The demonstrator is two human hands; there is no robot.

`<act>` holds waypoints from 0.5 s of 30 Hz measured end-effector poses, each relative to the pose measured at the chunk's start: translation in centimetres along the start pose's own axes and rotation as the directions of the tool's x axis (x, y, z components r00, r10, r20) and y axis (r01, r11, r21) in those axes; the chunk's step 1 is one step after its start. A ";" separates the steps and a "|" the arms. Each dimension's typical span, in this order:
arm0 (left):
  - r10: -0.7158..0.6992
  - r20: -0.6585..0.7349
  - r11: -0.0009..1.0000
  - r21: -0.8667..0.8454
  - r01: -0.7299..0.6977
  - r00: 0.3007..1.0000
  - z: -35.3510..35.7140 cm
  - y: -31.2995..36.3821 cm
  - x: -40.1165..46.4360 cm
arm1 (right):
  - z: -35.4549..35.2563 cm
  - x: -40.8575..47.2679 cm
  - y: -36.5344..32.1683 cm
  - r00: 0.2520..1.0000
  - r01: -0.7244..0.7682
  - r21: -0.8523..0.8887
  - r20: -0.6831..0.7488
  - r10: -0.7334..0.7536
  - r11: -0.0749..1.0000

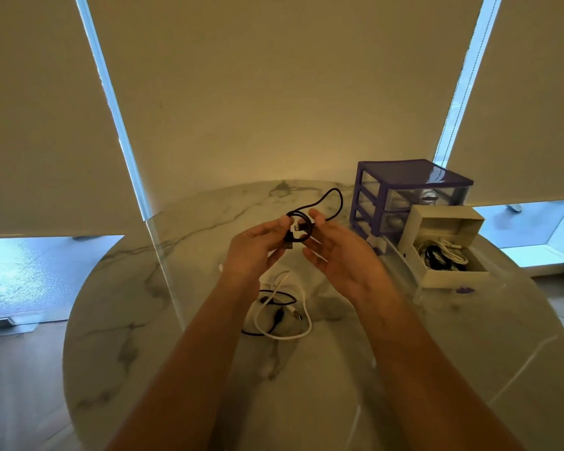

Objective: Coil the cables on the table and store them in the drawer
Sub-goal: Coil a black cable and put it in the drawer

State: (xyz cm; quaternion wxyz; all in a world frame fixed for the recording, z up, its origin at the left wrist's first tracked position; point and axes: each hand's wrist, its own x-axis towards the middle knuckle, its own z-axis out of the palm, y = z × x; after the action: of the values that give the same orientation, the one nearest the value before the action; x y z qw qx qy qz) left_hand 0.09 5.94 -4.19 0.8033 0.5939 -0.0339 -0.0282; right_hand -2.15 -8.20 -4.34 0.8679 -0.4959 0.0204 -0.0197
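Above the table [176, 320], the left hand [254, 252] and right hand [342, 255] pinch a light, floppy black cable [334, 198]; hold the loops together where they cross.

A round marble table [144, 320] stands on wood flooring [20, 385] before drawn beige roller blinds [274, 92].

A black cable [302, 222] is partly wound into a small coil held up above the counter, its free end looping away toward the purple drawer unit [404, 196]. Left of that unit, a white cable [298, 323] and another black cable [271, 301] lie loosely tangled. The unit's pulled-out drawer [450, 252] holds coiled cables.
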 end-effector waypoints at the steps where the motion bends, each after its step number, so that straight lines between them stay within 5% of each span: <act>1: 0.006 -0.005 1.000 0.004 -0.006 1.000 0.1 -0.1 0.0 | 0.1 -0.1 -0.2 1.000 -0.029 -0.020 0.009 0.029 0.999; 5: 0.033 -0.026 0.999 0.010 -0.033 0.999 0.1 0.0 0.0 | 0.6 -0.3 -0.4 0.994 -0.080 -0.078 0.068 0.086 0.994; 11: 0.045 -0.040 0.999 0.003 -0.045 0.998 0.3 -0.2 0.0 | 0.8 0.1 0.0 0.998 0.034 -0.110 0.047 -0.029 0.993; 15: 0.035 -0.117 0.995 -0.086 -0.045 0.992 -0.4 0.3 0.4 | 1.0 -0.2 0.1 0.999 0.017 -0.379 0.047 0.002 0.925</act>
State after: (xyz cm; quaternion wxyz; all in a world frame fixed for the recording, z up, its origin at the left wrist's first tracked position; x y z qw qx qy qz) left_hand 0.53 6.34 -4.01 0.8300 0.5574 0.0019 0.0210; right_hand -2.33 -7.29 -3.97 0.7560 -0.6545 0.0016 -0.0071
